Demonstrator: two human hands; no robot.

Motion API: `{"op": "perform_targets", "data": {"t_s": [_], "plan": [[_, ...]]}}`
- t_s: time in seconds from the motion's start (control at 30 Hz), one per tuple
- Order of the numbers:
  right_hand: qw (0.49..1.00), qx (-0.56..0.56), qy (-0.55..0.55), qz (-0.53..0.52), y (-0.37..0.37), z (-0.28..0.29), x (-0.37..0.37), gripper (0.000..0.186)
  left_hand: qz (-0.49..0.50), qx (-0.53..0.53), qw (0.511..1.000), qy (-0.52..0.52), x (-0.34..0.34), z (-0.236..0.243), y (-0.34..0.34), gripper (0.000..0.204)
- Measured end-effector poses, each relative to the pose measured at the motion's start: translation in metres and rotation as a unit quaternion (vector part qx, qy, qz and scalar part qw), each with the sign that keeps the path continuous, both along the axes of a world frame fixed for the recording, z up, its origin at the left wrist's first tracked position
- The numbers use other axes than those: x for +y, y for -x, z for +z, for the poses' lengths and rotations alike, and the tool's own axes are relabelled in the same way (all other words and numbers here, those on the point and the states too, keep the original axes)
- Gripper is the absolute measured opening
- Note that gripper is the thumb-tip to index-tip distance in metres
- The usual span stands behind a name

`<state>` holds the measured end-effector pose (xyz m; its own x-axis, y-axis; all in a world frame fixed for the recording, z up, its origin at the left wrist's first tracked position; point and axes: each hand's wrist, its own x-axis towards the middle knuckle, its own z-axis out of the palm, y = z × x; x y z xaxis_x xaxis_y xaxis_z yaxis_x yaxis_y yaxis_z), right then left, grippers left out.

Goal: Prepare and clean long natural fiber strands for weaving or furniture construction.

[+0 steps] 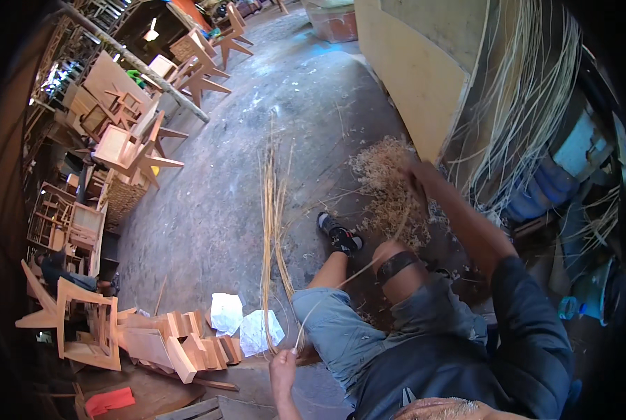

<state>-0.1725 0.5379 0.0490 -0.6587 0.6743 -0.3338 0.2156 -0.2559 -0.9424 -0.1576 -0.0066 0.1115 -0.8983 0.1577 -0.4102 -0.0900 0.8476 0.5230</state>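
Observation:
Low at the centre, my left hand [283, 367] is closed, pinching a thin pale rattan strip [318, 306]. The strip curves up across my lap to the dark band [398, 266] around my right knee, then on toward my right hand [416, 176]. That hand is stretched out over a heap of curly shavings [383, 182]; its fingers are dark and blurred, so their grip does not show. A bundle of long rattan strips [272, 217] hangs over my left thigh and spreads along the floor, its near end beside my left hand.
Two white paper sheets [260, 332] lie by stacked wood pieces [187, 343] at lower left. Wooden chair frames [89, 322] line the left side. Right of me stand a plywood panel [418, 70] and hanging pale strips [523, 105]. A person's legs [82, 280] show at left.

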Motion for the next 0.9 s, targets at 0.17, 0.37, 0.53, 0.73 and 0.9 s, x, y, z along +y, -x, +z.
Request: {"op": "perform_targets", "data": {"t_s": [0.17, 0.37, 0.53, 0.73, 0.9], "plan": [[0.933, 0.2, -0.293, -0.059, 0.077, 0.165, 0.005, 0.037, 0.068, -0.085, 0.988, -0.113, 0.017, -0.058, -0.003, 0.02], [0.8, -0.169, -0.576, -0.002, 0.081, 0.072, 0.107, 0.04, -0.15, 0.01, 0.959, -0.239, 0.178, -0.078, 0.004, 0.03], [0.886, -0.236, -0.379, 0.124, -0.031, -0.082, 0.053, 0.043, -0.182, -0.048, 0.951, -0.246, 0.258, -0.125, 0.012, 0.033], [0.958, -0.18, -0.153, 0.161, -0.14, -0.125, -0.017, 0.038, -0.206, -0.11, 0.941, -0.247, 0.299, -0.167, -0.02, 0.036], [0.932, -0.208, -0.23, 0.187, -0.183, -0.139, -0.042, 0.039, -0.203, -0.119, 0.94, -0.246, 0.327, -0.169, -0.053, 0.038]]}}
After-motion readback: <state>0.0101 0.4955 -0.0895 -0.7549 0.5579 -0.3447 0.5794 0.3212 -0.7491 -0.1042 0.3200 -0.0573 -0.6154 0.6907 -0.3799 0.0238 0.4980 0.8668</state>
